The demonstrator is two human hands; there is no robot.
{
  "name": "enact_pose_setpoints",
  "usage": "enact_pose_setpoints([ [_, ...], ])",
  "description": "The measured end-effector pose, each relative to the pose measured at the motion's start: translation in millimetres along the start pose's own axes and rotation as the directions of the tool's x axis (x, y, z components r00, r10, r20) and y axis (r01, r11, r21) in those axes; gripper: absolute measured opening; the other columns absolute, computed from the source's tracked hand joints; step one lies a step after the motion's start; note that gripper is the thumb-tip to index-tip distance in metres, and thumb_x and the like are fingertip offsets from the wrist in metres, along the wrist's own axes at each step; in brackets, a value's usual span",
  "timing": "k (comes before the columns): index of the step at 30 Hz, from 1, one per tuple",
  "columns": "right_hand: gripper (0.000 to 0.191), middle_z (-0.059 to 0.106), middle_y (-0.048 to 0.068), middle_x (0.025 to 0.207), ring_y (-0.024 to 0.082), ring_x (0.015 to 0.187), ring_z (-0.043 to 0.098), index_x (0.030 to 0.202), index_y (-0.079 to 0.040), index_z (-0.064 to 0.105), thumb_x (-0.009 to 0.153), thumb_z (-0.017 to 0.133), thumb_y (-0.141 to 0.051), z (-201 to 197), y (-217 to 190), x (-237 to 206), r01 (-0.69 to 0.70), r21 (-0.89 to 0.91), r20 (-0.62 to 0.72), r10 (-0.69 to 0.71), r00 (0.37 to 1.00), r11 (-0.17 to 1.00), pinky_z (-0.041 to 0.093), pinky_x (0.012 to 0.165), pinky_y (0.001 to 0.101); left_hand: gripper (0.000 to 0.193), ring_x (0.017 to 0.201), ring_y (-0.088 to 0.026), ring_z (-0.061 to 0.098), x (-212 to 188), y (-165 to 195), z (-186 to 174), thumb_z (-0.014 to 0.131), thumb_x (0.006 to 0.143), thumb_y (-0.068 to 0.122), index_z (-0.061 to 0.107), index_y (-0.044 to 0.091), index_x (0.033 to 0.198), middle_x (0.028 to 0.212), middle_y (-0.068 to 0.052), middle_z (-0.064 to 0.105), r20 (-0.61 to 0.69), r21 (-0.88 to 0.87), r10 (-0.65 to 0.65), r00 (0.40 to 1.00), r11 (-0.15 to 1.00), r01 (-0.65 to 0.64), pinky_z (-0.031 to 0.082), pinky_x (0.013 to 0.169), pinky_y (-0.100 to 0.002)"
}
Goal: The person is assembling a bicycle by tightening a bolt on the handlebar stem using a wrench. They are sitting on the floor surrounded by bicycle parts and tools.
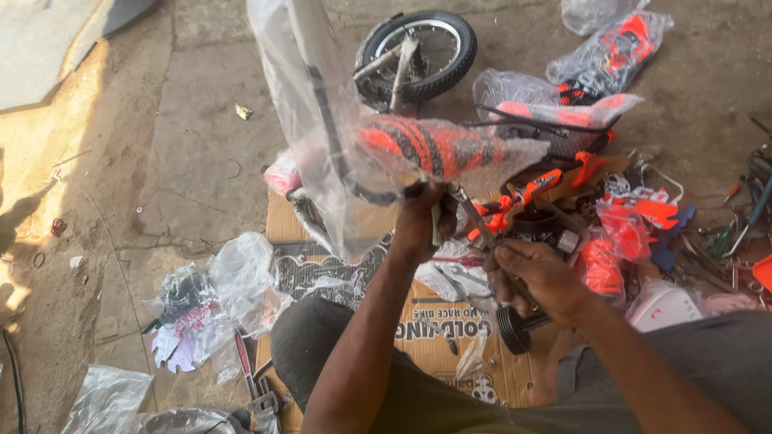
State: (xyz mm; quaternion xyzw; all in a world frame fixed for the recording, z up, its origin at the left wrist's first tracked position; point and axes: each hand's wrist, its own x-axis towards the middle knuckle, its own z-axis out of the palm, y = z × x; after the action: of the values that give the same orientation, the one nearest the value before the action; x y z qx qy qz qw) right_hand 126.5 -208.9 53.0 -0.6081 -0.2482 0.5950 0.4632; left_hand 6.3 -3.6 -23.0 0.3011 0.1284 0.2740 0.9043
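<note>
My left hand (420, 223) grips the lower end of an orange and black bicycle frame (434, 149) wrapped in clear plastic, holding it up above a flattened cardboard box (450, 337). My right hand (535, 273) holds a metal wrench (476, 219) whose head meets the frame right beside my left hand. A white tube (310, 40) of the frame rises toward the top of the view inside the plastic. A small black training wheel (513, 328) lies under my right wrist.
A small bicycle wheel (418, 55) with a black tyre lies on the concrete behind. Bagged orange parts (611, 48) and loose orange pieces (635, 225) crowd the right. Hand tools (744, 217) lie far right. Crumpled plastic bags (209, 297) sit at the left.
</note>
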Motion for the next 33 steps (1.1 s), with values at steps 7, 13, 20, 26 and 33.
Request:
enact_pose_setpoints([
  [7,0.04,0.061,0.009,0.061,0.013,0.041,0.055,0.095,0.002,0.065,0.102,0.05,-0.034,-36,-84,-2,-0.13,-0.433,0.076,0.18,0.981,0.892,0.043,0.037,0.0296,0.031,0.047,-0.016,0.054,-14,15,38,0.07,0.099,0.031,0.063,0.001,0.094,0.067,-0.007,0.059,0.066,-0.049,-0.037,0.997,0.998,0.04,0.042,0.043,-0.03],
  [13,0.023,0.063,0.007,0.067,0.011,0.042,0.053,0.107,-0.009,0.065,0.094,0.057,-0.025,4,-30,-3,-0.058,0.197,0.101,0.038,0.994,0.979,0.042,0.036,0.0279,0.034,0.046,-0.013,0.052,-13,39,29,0.076,0.096,0.026,0.068,-0.006,0.101,0.062,-0.006,0.058,0.124,-0.127,0.009,0.992,0.992,0.007,0.041,0.04,-0.026],
  [20,0.023,0.059,0.004,0.065,0.012,0.041,0.046,0.095,-0.008,0.059,0.098,0.064,-0.03,121,34,27,0.435,0.47,-0.477,-0.193,0.857,0.768,0.039,0.038,0.0276,0.049,0.053,-0.006,0.059,-5,22,32,0.077,0.09,0.032,0.052,0.002,0.121,0.07,0.0,0.064,-0.068,0.556,0.14,0.988,0.827,-0.079,0.048,0.043,-0.021],
  [26,0.029,0.055,0.004,0.062,0.013,0.042,0.046,0.098,-0.009,0.058,0.097,0.061,-0.038,145,32,37,0.375,0.748,-0.42,-0.046,0.906,0.547,0.041,0.042,0.0294,0.032,0.067,-0.007,0.059,6,12,30,0.075,0.095,0.024,0.066,-0.001,0.113,0.083,0.0,0.067,-0.073,0.443,0.043,0.996,0.897,-0.006,0.048,0.058,-0.022],
  [33,0.036,0.055,0.004,0.066,0.01,0.043,0.043,0.107,-0.001,0.061,0.1,0.06,-0.037,123,21,15,0.261,0.725,-0.164,-0.209,0.964,0.638,0.04,0.042,0.028,0.027,0.06,-0.018,0.057,-9,11,26,0.079,0.093,0.021,0.064,0.0,0.097,0.075,-0.007,0.061,-0.035,-0.046,0.144,0.989,0.988,-0.146,0.047,0.052,-0.029],
])
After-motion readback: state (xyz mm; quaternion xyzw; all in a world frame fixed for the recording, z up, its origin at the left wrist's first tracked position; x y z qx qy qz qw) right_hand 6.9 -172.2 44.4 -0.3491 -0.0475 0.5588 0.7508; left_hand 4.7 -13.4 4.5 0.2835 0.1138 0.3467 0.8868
